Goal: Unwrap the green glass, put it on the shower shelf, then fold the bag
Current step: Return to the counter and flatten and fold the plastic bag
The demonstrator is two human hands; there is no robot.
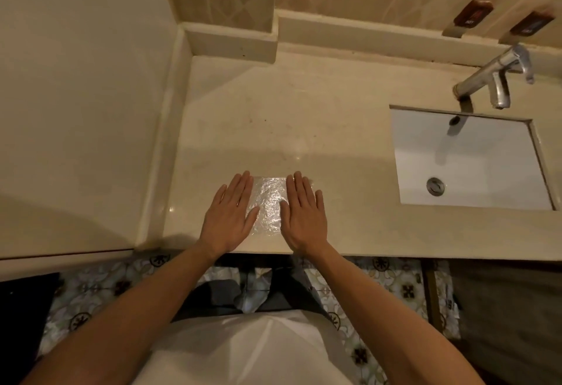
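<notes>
The crinkled clear plastic bag (267,203) lies flat on the beige stone counter (304,117), between the left hand (229,217) and right hand (304,217), both pressing its edges with straight, flat fingers.

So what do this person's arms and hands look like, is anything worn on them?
Both arms are bare to the frame's edge: no sleeves, gloves or watch show. The left hand and right hand show no rings on their fingers. A white top covers the torso.

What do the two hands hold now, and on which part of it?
Nothing is gripped. The left hand and right hand lie flat with straight fingers, pressing the left and right edges of the clear plastic bag onto the counter.
</notes>
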